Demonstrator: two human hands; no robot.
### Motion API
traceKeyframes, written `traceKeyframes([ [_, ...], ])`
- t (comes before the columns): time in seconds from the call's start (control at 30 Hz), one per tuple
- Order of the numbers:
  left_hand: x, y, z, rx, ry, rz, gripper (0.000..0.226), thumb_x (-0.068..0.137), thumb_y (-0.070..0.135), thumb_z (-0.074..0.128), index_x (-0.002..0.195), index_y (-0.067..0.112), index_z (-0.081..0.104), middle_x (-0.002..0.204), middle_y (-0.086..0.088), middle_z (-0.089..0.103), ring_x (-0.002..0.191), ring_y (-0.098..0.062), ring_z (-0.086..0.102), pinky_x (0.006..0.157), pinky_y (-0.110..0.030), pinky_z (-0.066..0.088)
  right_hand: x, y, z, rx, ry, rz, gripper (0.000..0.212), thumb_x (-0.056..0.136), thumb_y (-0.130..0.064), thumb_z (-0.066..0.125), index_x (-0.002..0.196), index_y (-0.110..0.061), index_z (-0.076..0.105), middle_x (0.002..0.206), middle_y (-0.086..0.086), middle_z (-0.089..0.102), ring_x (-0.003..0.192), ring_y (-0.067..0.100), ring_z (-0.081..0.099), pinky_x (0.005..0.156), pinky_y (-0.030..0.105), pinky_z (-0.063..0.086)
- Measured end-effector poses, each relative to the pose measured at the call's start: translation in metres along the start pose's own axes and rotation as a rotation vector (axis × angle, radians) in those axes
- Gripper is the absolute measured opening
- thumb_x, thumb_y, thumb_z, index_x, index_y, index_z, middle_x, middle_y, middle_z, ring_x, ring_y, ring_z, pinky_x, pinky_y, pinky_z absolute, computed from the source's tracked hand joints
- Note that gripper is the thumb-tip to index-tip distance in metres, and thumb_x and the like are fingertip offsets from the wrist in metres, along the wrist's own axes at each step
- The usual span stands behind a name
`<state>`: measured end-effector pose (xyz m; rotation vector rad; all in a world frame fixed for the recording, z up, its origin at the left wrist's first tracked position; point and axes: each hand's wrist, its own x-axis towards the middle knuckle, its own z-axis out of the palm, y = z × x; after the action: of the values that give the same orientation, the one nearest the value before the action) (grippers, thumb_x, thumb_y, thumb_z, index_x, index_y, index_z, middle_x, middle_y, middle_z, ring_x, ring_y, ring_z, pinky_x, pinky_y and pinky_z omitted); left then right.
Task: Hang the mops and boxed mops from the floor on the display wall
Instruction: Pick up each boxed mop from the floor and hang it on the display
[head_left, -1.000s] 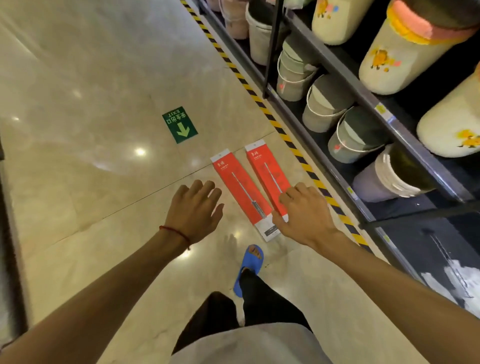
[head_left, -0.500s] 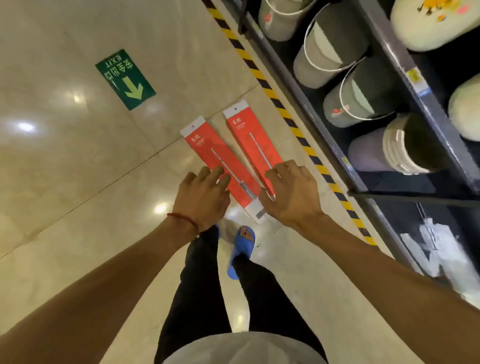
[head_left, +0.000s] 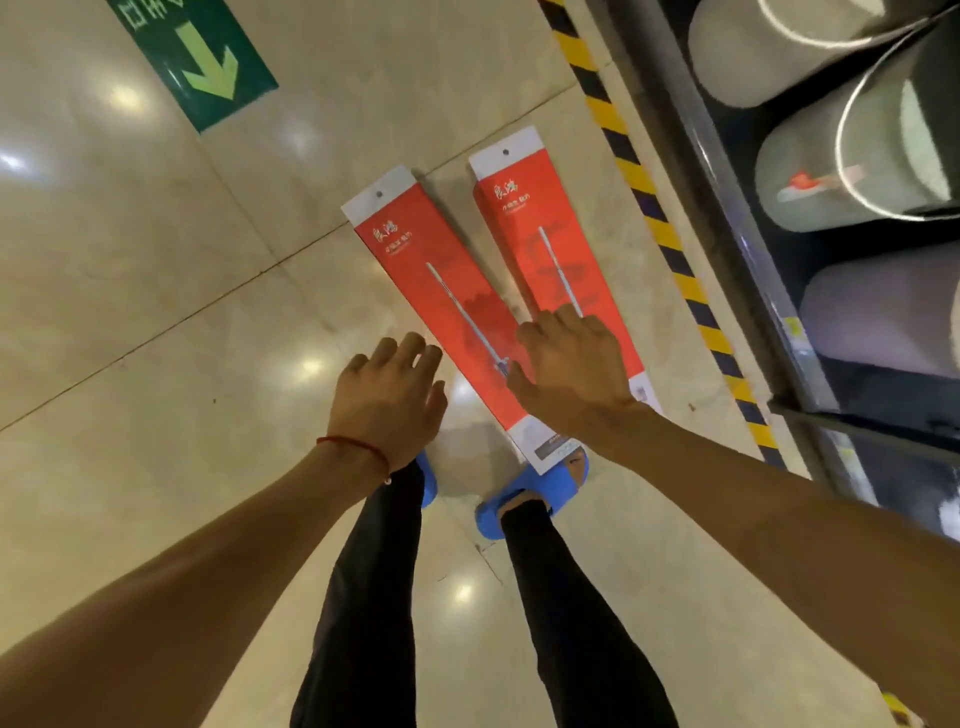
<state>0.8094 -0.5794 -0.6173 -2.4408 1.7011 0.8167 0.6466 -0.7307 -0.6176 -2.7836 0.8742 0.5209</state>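
**Both hands over two boxed mops on the floor**

At far left lies open, glossy cream tile floor, bare except for a green exit-arrow floor sticker at the top; this side offers the most free room for lifting and swinging a long box.

The left hand, marked by a thin red string bracelet at the wrist, is spread with loose fingers and holds nothing. It hangs over bare tile just beside the near-left edge of the left long red-and-white cardboard mop box; whether it touches that box cannot be told.

The two boxes lie flat, nearly parallel and close together. Their long axes run away from the person, leaning slightly left at the far end, where each white tab has a hang hole. The near end of the left box sits right at the blue slipper on the right foot.

The right hand is also spread and grips nothing. Its fingertips lie over the right long red-and-white cardboard mop box, its thumb toward the gap between the boxes. It is the nearer hand to both boxes, and I judge it will close first, probably on the right box's long edge.

Further right, a yellow-and-black striped hazard tape line runs along the right box, then the dark metal shelf base rail with grey plastic buckets lying on their sides. Room there is tight, so lifting up and toward the left looks safer.
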Motion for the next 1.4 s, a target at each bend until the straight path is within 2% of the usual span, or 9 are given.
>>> traceKeyframes([
  [0.23, 0.074, -0.01, 0.156, -0.243, -0.069, -0.319, 0.043, 0.101, 0.04, 0.051, 0.136, 0.015, 0.055, 0.132, -0.005, 0.059, 0.116, -0.029, 0.058, 0.087, -0.043, 0.05, 0.077, 0.05, 0.162, 0.218, 0.034, 0.015, 0.04, 0.085, -0.037, 0.05, 0.1, -0.008, 0.072, 0.092, 0.009, 0.071, 0.09, 0.035, 0.065, 0.071, 0.041, 0.055],
  [0.43, 0.15, 0.002, 0.282, -0.869, -0.015, -0.72, 0.072, 0.098, 0.049, 0.061, 0.151, 0.006, 0.037, 0.152, -0.013, 0.043, 0.13, -0.034, 0.053, 0.103, -0.041, 0.043, 0.121, 0.069, 0.292, 0.441, -0.171, 0.246, 0.051, 0.101, -0.048, 0.052, 0.138, -0.014, 0.053, 0.148, 0.01, 0.052, 0.141, 0.03, 0.045, 0.107, 0.043, 0.044],
  [0.6, 0.189, 0.024, 0.334, -1.438, 0.096, -1.028, 0.062, 0.083, 0.04, 0.083, 0.128, 0.017, 0.048, 0.119, 0.0, 0.062, 0.11, -0.026, 0.064, 0.086, -0.033, 0.05, 0.142, 0.075, 0.345, 0.965, -0.18, 0.49, 0.074, 0.084, -0.07, 0.056, 0.145, -0.029, 0.056, 0.151, 0.001, 0.056, 0.144, 0.022, 0.046, 0.122, 0.041, 0.033],
  [0.7, 0.194, 0.031, 0.343, -1.435, 0.145, -1.084, 0.073, 0.073, 0.033, 0.093, 0.129, 0.017, 0.049, 0.116, 0.0, 0.064, 0.102, -0.024, 0.065, 0.087, -0.034, 0.054, 0.147, 0.084, 0.367, 1.243, -0.218, 0.531, 0.081, 0.068, -0.069, 0.067, 0.14, -0.032, 0.062, 0.142, -0.005, 0.064, 0.136, 0.017, 0.055, 0.121, 0.042, 0.037],
  [0.83, 0.195, 0.036, 0.335, -1.44, 0.204, -1.14, 0.069, 0.069, 0.028, 0.096, 0.124, 0.017, 0.056, 0.112, 0.001, 0.066, 0.099, -0.023, 0.065, 0.085, -0.03, 0.051, 0.149, 0.088, 0.35, 1.345, -0.327, 0.551, 0.074, 0.064, -0.065, 0.078, 0.125, -0.024, 0.073, 0.121, -0.006, 0.075, 0.118, 0.017, 0.068, 0.114, 0.043, 0.045],
  [0.97, 0.184, 0.033, 0.315, -1.396, 0.22, -1.091, 0.061, 0.068, 0.026, 0.096, 0.118, 0.017, 0.062, 0.107, 0.001, 0.069, 0.093, -0.022, 0.067, 0.085, -0.031, 0.055, 0.137, 0.084, 0.318, 1.551, -0.352, 0.506, 0.018, 0.093, -0.023, 0.074, 0.11, -0.017, 0.074, 0.11, -0.001, 0.075, 0.106, 0.014, 0.071, 0.111, 0.036, 0.049],
  [1.17, 0.139, 0.036, 0.249, -1.328, 0.164, -0.939, 0.067, 0.068, 0.019, 0.096, 0.127, 0.009, 0.066, 0.108, -0.002, 0.073, 0.094, -0.022, 0.072, 0.085, -0.033, 0.061, 0.094, 0.068, 0.26, 1.47, -0.202, 0.538, 0.03, 0.087, -0.058, 0.074, 0.113, -0.043, 0.07, 0.121, -0.017, 0.072, 0.121, 0.002, 0.064, 0.118, 0.038, 0.04],
  [1.3, 0.089, 0.041, 0.173, -1.253, 0.058, -0.8, 0.055, 0.078, 0.021, 0.09, 0.125, 0.012, 0.064, 0.103, 0.006, 0.07, 0.09, -0.011, 0.069, 0.067, 0.0, 0.046, 0.045, 0.057, 0.186, 1.601, -0.35, 0.619, 0.045, 0.078, -0.065, 0.078, 0.115, -0.039, 0.07, 0.121, -0.008, 0.076, 0.115, 0.015, 0.072, 0.108, 0.043, 0.052],
  [1.4, 0.059, 0.042, 0.115, -1.274, -0.003, -0.723, 0.054, 0.077, 0.014, 0.089, 0.126, 0.013, 0.066, 0.1, 0.008, 0.073, 0.087, -0.008, 0.07, 0.085, -0.027, 0.06, 0.006, 0.048, 0.119, 1.624, -0.323, 0.644, 0.028, 0.092, -0.047, 0.073, 0.112, -0.027, 0.07, 0.111, -0.002, 0.077, 0.09, 0.004, 0.075, 0.082, 0.022, 0.059],
])
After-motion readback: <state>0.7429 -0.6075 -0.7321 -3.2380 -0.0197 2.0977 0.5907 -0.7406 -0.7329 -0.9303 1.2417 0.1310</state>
